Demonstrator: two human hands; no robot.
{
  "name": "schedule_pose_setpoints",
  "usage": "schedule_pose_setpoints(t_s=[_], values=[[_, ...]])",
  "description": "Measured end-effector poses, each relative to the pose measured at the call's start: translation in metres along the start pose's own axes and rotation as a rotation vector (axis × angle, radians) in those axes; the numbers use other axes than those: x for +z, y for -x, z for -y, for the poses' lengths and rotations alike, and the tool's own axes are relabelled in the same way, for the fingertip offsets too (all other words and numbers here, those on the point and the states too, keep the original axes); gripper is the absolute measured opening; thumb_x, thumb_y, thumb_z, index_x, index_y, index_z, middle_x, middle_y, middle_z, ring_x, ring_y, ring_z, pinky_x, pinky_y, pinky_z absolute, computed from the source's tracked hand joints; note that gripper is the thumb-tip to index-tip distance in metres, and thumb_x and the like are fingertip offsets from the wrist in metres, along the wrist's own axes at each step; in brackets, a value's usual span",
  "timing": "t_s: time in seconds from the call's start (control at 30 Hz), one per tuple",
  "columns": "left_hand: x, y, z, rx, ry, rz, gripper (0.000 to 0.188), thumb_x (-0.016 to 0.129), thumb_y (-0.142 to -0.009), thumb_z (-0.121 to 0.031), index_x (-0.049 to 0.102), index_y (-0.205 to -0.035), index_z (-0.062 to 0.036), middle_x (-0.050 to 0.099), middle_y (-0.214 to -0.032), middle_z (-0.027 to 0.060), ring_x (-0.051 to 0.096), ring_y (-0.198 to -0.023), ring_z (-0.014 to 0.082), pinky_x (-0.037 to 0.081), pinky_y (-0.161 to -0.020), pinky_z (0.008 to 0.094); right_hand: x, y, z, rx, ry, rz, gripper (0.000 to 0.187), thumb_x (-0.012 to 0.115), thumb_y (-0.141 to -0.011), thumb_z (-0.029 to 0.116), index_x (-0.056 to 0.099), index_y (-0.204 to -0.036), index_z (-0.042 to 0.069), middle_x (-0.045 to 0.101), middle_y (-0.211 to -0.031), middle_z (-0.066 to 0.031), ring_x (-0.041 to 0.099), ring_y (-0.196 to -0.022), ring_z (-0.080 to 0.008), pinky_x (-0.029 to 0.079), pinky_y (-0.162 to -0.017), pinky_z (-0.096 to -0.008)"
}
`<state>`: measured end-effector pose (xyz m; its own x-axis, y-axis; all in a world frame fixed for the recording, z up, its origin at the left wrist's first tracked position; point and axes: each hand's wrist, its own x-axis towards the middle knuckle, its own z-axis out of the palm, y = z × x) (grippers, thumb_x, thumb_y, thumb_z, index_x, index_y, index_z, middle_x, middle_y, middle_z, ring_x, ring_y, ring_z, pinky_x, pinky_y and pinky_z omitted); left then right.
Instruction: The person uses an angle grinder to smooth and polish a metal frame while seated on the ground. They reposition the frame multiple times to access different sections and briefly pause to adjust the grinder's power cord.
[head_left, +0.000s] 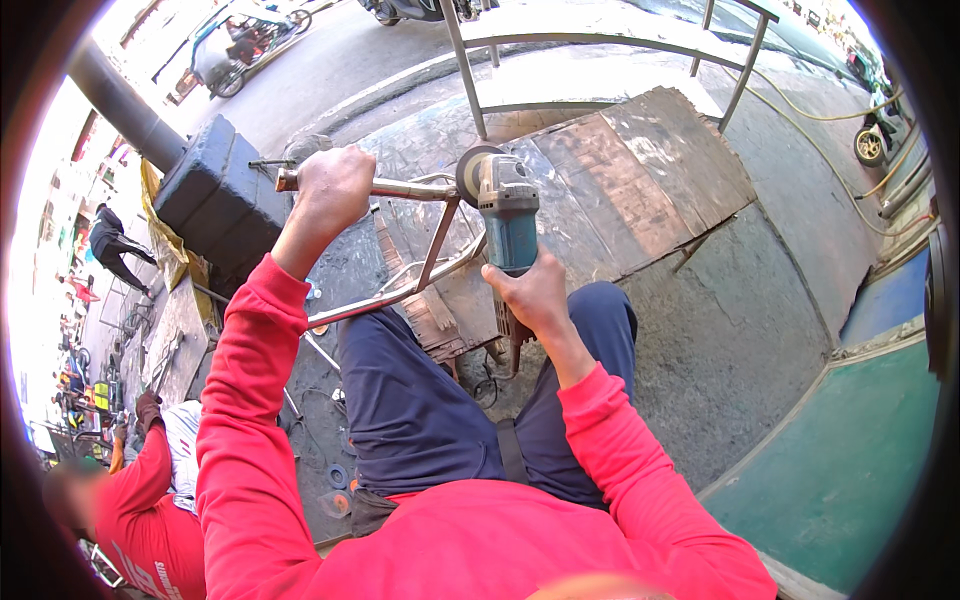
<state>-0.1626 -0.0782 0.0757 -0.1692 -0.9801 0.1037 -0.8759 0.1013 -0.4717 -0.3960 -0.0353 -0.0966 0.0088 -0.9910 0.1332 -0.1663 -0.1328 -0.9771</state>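
My left hand point(336, 187) is closed around one end of a bare metal bicycle frame point(438, 240), on its upper tube. My right hand point(532, 290) grips the teal and grey body of an angle grinder point(511, 225), its head pointing away from me. The grinder's round disc point(472, 175) sits right at the far end of the frame's tubes; whether it touches the metal I cannot tell. Part of the frame's lower tube rests by my left thigh, and the rest lies over a worn wooden board point(580, 190).
A dark block-like stand point(225, 195) with a post is on the left. Beyond the board stands a metal-railed bench point(600, 75). Washers and small parts point(338, 476) lie on the ground near my left leg. A co-worker in red point(150, 510) is close at lower left. A green panel point(840, 470) borders the right.
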Motion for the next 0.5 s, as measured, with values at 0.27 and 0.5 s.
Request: schedule_pose_setpoints(t_s=[0.27, 0.5], values=[[-0.0011, 0.0011, -0.0032, -0.004, -0.001, 0.014, 0.013, 0.066, -0.07, -0.004, 0.073, -0.08, -0.0007, 0.071, -0.084, 0.0191, 0.071, -0.082, 0.0341, 0.058, -0.075, 0.0421, -0.0023, -0.001, 0.0029, 0.053, -0.006, 0.033, 0.039, 0.081, -0.07, 0.024, 0.065, -0.094, -0.003, 0.072, -0.081, -0.0168, 0.073, -0.075, -0.0249, 0.056, -0.068, -0.0355], [-0.0049, 0.0046, -0.0053, 0.015, 0.004, -0.016, 0.011, 0.066, -0.071, -0.004, 0.073, -0.08, -0.0008, 0.07, -0.085, 0.0196, 0.072, -0.082, 0.0342, 0.058, -0.073, 0.042, -0.0016, 0.0002, 0.0018, 0.041, 0.007, 0.028, 0.037, 0.08, -0.071, 0.025, 0.066, -0.095, -0.001, 0.072, -0.08, -0.0142, 0.071, -0.072, -0.0233, 0.055, -0.068, -0.0349]])
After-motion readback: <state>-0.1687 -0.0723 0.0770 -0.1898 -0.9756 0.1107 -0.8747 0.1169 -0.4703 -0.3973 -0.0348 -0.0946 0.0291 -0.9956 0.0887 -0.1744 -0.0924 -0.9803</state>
